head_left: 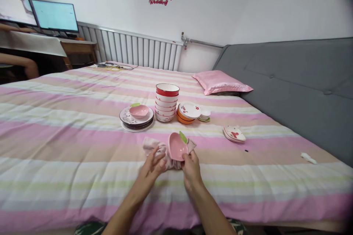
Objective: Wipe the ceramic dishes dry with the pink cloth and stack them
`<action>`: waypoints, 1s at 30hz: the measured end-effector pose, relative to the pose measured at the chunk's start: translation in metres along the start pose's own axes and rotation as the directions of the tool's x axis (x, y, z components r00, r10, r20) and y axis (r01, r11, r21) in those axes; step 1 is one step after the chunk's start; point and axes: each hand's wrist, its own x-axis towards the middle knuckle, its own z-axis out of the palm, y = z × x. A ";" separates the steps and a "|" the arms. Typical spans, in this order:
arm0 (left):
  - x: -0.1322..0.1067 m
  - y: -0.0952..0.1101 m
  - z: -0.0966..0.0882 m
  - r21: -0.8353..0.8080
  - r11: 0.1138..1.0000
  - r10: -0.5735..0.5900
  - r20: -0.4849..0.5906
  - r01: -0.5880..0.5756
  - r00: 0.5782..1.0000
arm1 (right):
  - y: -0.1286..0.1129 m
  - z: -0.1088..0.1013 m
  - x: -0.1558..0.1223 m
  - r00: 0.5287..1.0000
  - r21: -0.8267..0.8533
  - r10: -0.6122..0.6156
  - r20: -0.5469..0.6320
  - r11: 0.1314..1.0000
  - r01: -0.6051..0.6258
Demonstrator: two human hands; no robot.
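My right hand (pixel 191 167) has the pink bowl (pixel 176 148) pinched at its lower right edge, thumb over the rim, fingers mostly hidden beneath. It is on my side of the tall stack of bowls (pixel 166 106), nearer me and slightly to the right. My left hand (pixel 153 167) is half open, fingers loosely spread, by the crumpled cloth (pixel 152 144); whether it grips any of that I can't tell.

I judge the bowl light and stiff, smooth enough to slip, and liable to chip if it's ceramic, which I can't tell by eye. The side wall seems the surest hold, thumb inside and fingers under; I wouldn't trust the thin leaf (pixel 182 137) alone. The cloth should be soft and limp, easy to bunch anywhere.

The bowl is plain pink and fruit-shaped, tilted with its hollow towards me, its green leaf sticking up from the rim. The cloth is pale pink, bunched behind and below it.
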 end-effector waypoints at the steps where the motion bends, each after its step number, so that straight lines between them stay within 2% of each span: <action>1: 0.000 -0.002 0.005 -0.044 0.999 -0.009 0.018 0.010 1.000 | -0.001 0.002 -0.004 0.999 -0.007 -0.040 0.004 0.999 0.040; 3: 0.001 -0.006 0.012 -0.074 0.997 0.030 -0.014 -0.031 0.999 | -0.004 0.007 -0.013 0.988 -0.049 -0.147 0.041 0.988 0.149; 6: 0.004 -0.010 0.014 -0.038 0.997 0.057 -0.157 -0.064 0.986 | -0.009 0.012 -0.026 0.947 -0.116 -0.292 0.135 0.944 0.308; 8: 0.005 -0.009 0.010 0.016 0.999 0.044 -0.227 -0.042 0.973 | -0.012 0.015 -0.032 0.926 -0.124 -0.331 0.183 0.926 0.356; 10: 0.006 -0.008 0.003 0.159 0.986 0.088 -0.289 -0.043 0.953 | -0.015 0.015 -0.038 0.917 -0.112 -0.331 0.224 0.926 0.361; 12: 0.006 -0.005 -0.004 0.347 0.936 0.190 -0.340 -0.065 0.921 | -0.015 0.015 -0.042 0.912 -0.083 -0.311 0.267 0.936 0.343; 14: 0.006 -0.003 -0.008 0.461 0.884 0.264 -0.349 -0.081 0.899 | -0.013 0.015 -0.044 0.919 -0.027 -0.274 0.284 0.956 0.293; 18: 0.006 -0.002 -0.013 0.486 0.870 0.266 -0.325 -0.080 0.908 | -0.007 0.017 -0.043 0.972 0.144 -0.109 0.208 0.986 0.080; 20: 0.007 -0.003 -0.014 0.487 0.870 0.260 -0.317 -0.079 0.912 | -0.007 0.018 -0.040 0.982 0.213 -0.047 0.184 0.977 0.007; 25: 0.010 -0.004 -0.017 0.488 0.868 0.268 -0.300 -0.094 0.915 | -0.024 0.016 -0.032 0.974 0.344 -0.027 0.224 0.937 -0.054; 30: 0.005 0.005 -0.019 0.597 0.795 0.360 -0.320 -0.109 0.876 | -0.035 0.009 -0.023 0.972 0.396 -0.035 0.234 0.916 -0.063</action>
